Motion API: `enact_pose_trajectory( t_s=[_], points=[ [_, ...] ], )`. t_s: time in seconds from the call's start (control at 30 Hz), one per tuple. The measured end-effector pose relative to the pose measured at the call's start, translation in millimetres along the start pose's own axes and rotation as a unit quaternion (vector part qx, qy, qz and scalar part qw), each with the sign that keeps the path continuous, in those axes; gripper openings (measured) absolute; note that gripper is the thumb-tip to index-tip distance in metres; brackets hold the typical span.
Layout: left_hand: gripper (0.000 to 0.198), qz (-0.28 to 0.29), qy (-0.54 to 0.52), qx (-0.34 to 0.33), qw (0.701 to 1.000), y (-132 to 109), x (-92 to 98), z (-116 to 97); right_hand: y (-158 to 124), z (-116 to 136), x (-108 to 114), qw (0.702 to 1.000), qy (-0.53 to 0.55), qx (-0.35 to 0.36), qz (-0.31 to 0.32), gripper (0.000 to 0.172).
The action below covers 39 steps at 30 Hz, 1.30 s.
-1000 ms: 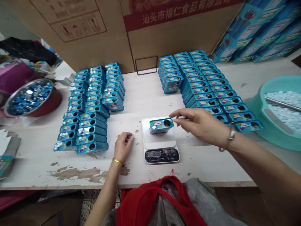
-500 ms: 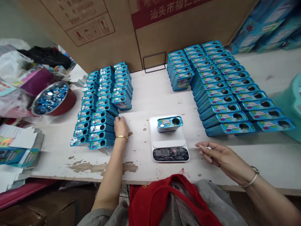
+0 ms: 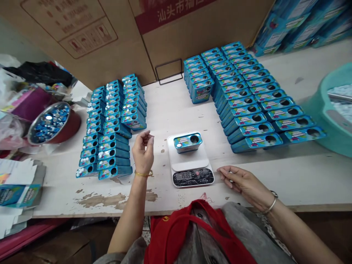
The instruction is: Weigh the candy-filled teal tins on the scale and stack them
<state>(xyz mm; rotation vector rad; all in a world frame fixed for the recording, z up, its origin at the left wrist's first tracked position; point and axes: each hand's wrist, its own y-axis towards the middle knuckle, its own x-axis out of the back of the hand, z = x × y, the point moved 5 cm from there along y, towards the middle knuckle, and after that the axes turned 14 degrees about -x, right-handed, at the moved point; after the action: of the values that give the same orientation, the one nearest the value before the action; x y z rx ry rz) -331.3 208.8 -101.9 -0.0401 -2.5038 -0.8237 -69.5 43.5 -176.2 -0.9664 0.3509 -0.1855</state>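
Note:
A blue box (image 3: 187, 143) with a round hole and a small white piece on its top stands on the white kitchen scale (image 3: 176, 163), whose display is lit. My left hand (image 3: 143, 153) is raised left of the scale, its fingers loosely curled and the thumb apart, holding nothing visible. Beside it stand rows of similar blue boxes (image 3: 114, 159), several with small white pieces on top. Just right of the scale, my right hand (image 3: 239, 179) hovers low over the table with its fingers drawn together; what they may hold is hidden.
More blue boxes (image 3: 250, 121) stand in rows at the right, beside a turquoise basin (image 3: 321, 95) with white contents. A red-sided bowl (image 3: 73, 126) of shiny blue pieces sits left. Behind are a large carton (image 3: 132, 55) and a black wire frame (image 3: 169, 64). Flattened packaging (image 3: 35, 179) lies front left.
My left hand has moved away from the left rows of boxes, towards the scale, and turned. My right hand stays near the scale. The view has shifted rightward; the box remains on the scale.

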Motion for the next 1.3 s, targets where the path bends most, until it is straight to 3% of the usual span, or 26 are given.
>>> enact_pose_trajectory(
  t_s=[0.07, 0.17, 0.27, 0.4, 0.5, 0.67, 0.77, 0.87, 1.03, 1.17, 1.3],
  points=[
    [0.024, 0.016, -0.019, -0.040, 0.999, 7.8, -11.2, -34.8, 0.6, -0.6, -1.1, 1.000, 0.000, 0.003, 0.005, 0.038],
    [0.024, 0.100, -0.026, -0.134, 0.986, 17.6, -34.8, -80.2, 1.2, -1.4, -2.0, 1.000, -0.003, 0.008, 0.007, 0.038],
    [0.025, 0.162, 0.013, -0.233, 0.959, 17.0, -47.1, -102.4, 2.3, -2.7, -1.0, 1.000, 0.000, 0.009, 0.006, 0.038],
    [0.024, 0.112, 0.157, -0.262, 0.946, 1.3, -28.0, -90.6, 6.9, -4.7, 1.5, 1.000, 0.006, 0.008, 0.018, 0.040],
    [0.033, 0.133, 0.206, -0.278, 0.929, -15.5, -20.8, -78.9, 11.5, -5.6, 4.0, 1.000, 0.002, 0.014, 0.026, 0.039],
    [0.044, 0.212, 0.207, -0.314, 0.902, -16.8, -43.9, -86.4, 15.1, -6.8, 7.0, 0.999, -0.004, 0.014, 0.034, 0.038],
    [0.044, 0.204, 0.182, -0.314, 0.909, -2.0, -51.0, -95.0, 14.5, -7.9, 7.7, 0.999, 0.001, 0.016, 0.036, 0.037],
    [0.039, 0.137, 0.150, -0.270, 0.941, 10.2, -38.9, -90.9, 13.5, -8.5, 8.5, 0.999, 0.016, 0.025, 0.038, 0.037],
    [0.027, 0.049, 0.103, -0.135, 0.984, 4.7, -6.7, -57.8, 13.6, -7.6, 10.4, 0.999, 0.031, 0.030, 0.033, 0.038],
    [0.025, 0.005, 0.103, -0.065, 0.993, -8.9, 11.2, -36.7, 12.9, -7.9, 10.9, 0.998, 0.033, 0.026, 0.035, 0.038],
    [0.024, 0.000, 0.104, -0.040, 0.994, -17.1, 15.5, -27.5, 11.1, -10.0, 11.8, 0.998, 0.050, 0.022, 0.042, 0.034]
  ],
)
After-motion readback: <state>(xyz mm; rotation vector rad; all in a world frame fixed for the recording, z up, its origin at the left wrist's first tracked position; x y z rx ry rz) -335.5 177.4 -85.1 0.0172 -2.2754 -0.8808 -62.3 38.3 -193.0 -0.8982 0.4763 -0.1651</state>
